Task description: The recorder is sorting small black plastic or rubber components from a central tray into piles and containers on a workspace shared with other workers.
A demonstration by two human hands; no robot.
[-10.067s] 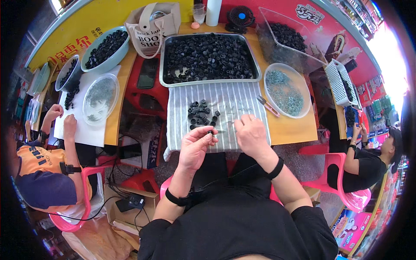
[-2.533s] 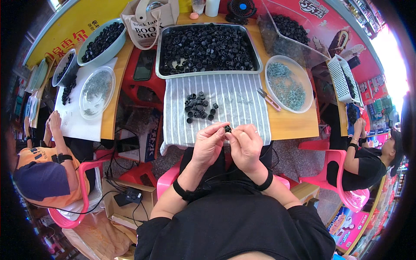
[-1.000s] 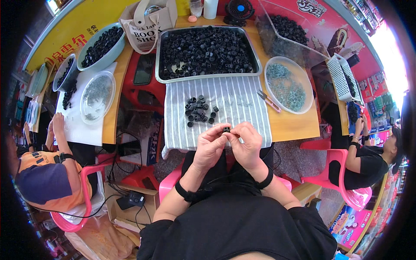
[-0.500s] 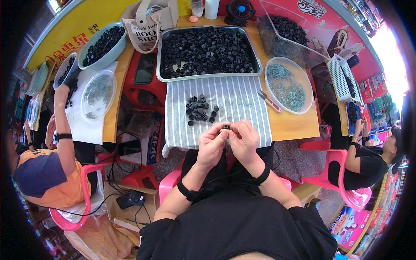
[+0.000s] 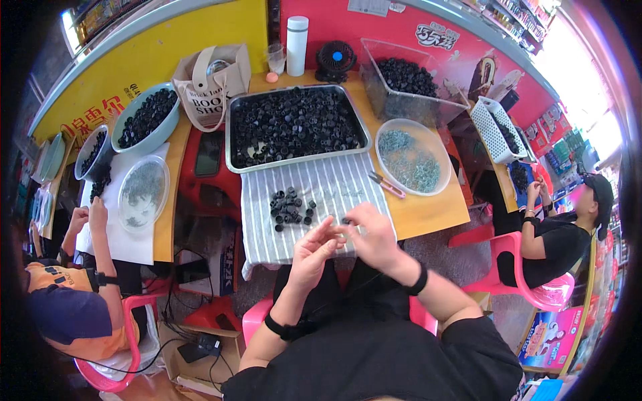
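My left hand [image 5: 314, 257] is raised over the near edge of the striped cloth, palm turned inward. Its thumb and fingers are apart, and no part shows between them. Close beside it, my right hand [image 5: 376, 239] is closed, fingers bent toward the left fingertips. A small black plastic cap [image 5: 346, 221] shows at the right fingertips; its details are too small to see. Farther off on the striped cloth [image 5: 267, 190] lies a loose pile of similar black caps [image 5: 287, 207]. Behind the cloth stands a metal tray [image 5: 234, 166] heaped with black caps.
Right of the cloth lie pink-handled snips [image 5: 388, 185] and a round plastic tub [image 5: 438, 190] of small metal pieces. A clear bin [image 5: 381, 100] of black parts, a fan [image 5: 336, 60], a white bottle [image 5: 297, 47] and a cloth bag [image 5: 210, 87] stand behind. Co-workers sit at both sides.
My hands have drawn slightly apart from their joint pinch on the small cap. The left fingers have spread. The view has tilted up, so the table sits lower in it.
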